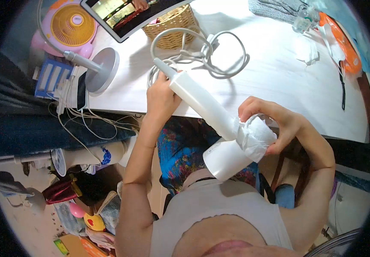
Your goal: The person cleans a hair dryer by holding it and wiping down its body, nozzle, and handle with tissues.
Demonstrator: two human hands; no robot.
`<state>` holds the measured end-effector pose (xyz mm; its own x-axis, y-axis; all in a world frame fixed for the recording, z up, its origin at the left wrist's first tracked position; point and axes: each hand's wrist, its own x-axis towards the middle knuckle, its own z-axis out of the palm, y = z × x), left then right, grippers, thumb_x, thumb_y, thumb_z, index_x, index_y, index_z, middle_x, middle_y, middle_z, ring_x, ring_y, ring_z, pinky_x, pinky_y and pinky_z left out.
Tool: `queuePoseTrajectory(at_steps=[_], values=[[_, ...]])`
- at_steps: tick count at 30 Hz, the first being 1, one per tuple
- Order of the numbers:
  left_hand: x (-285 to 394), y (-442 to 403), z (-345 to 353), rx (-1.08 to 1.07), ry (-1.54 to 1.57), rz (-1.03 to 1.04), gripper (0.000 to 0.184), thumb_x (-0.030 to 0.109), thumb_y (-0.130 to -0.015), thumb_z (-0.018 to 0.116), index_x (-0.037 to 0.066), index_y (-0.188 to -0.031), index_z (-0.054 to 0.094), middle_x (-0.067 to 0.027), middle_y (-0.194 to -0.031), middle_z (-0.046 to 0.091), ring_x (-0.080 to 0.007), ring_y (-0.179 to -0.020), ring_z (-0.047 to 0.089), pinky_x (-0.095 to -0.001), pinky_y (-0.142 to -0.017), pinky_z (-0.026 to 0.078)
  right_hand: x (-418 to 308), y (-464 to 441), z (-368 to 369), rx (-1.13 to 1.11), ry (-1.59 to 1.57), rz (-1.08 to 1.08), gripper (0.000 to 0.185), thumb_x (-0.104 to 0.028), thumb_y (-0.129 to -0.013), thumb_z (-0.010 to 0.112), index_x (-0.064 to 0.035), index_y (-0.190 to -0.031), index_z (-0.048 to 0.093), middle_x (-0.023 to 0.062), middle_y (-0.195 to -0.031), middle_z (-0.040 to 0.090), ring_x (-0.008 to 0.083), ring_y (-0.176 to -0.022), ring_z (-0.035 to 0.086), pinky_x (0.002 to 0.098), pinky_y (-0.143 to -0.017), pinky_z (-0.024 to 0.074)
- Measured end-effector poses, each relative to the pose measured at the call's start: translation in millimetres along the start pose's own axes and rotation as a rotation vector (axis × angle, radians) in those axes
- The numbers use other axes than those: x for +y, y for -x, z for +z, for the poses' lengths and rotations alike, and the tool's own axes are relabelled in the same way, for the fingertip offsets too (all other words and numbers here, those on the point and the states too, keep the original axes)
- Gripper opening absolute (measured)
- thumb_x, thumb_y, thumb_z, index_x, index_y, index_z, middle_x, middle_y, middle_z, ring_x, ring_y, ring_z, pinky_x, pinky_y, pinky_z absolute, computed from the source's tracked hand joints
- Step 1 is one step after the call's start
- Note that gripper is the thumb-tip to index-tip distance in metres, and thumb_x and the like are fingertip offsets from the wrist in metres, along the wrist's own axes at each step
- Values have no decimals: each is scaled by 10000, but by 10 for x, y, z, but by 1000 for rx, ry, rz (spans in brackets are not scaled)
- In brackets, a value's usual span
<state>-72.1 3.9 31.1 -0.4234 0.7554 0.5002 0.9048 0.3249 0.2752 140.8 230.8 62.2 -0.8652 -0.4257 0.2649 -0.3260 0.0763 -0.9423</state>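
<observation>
As my left fingers [161, 80] grip the white hair dryer [204, 105], my right fingers [255, 106] clasping crumpled wrapping [260, 132] at its barrel [226, 160], cord [224, 77] looped on the tabletop [279, 68].

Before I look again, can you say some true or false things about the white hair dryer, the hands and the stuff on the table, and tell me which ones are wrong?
1. The right hand holds crumpled white tissue against the hair dryer. True.
2. The left hand is holding a phone. False: the left hand is on the hair dryer's handle, near the cord end.
3. The wicker basket stands on the floor. False: the wicker basket is on the table.
4. The cord lies in loops on the table. True.
5. The fan has a blue grille. False: the grille is yellow, in a pink body.
</observation>
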Motion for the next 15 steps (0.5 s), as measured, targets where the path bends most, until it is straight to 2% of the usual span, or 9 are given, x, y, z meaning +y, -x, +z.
queuePoseTrajectory(at_steps=[1,4,5,10,12,13,15], values=[[-71,98,-20,22,42,-43,389,66,-720,679,106,-1106,650,-120,-1008,620,-340,-791,639,-405,-660,524,-1,-4,-27,-16,-14,10,725,-173,-578,819,-23,-1214,504,113,-1190,488,219,-1123,475,328,-962,383],[-189,303,-213,91,-69,-164,311,69,-788,666,107,-1095,637,-118,-893,575,-324,-760,607,-419,-673,494,-2,-35,-78,-53,-92,62,752,-175,-583,816,-24,-1240,484,96,-1214,494,200,-1144,484,323,-988,389],[-241,366,-256,106,-117,-214,248,74,-817,636,87,-1065,632,-119,-892,564,-305,-782,597,-410,-674,479,-14,-65,-92,-53,-130,94,755,-178,-582,813,-22,-1243,482,90,-1218,496,192,-1140,486,317,-982,397],[-443,459,-431,177,-193,-426,238,136,-856,593,79,-1083,633,-124,-947,576,-318,-839,595,-414,-713,482,-2,-270,-297,-78,-243,230,832,-230,-523,813,-8,-1251,477,88,-1161,534,166,-1067,532,279,-916,449],[-522,391,-428,248,-213,-442,245,137,-852,595,73,-1085,631,-124,-961,574,-315,-828,595,-422,-713,481,23,-419,-393,-31,-215,230,837,-313,-543,803,-12,-1255,483,108,-1115,560,177,-1005,567,266,-854,475],[-565,324,-406,226,-213,-488,283,139,-840,607,33,-1103,612,-158,-1036,548,-326,-905,577,-415,-778,472,78,-497,-471,-40,-184,205,837,-359,-551,797,-16,-1250,491,111,-1101,567,183,-1005,570,266,-850,473],[-609,195,-307,302,-217,-435,312,133,-827,613,2,-1111,599,-185,-1097,523,-353,-996,536,-430,-857,439,211,-637,-621,-26,-106,177,858,-451,-555,787,-24,-1243,503,118,-1077,579,195,-1008,575,277,-846,470]])
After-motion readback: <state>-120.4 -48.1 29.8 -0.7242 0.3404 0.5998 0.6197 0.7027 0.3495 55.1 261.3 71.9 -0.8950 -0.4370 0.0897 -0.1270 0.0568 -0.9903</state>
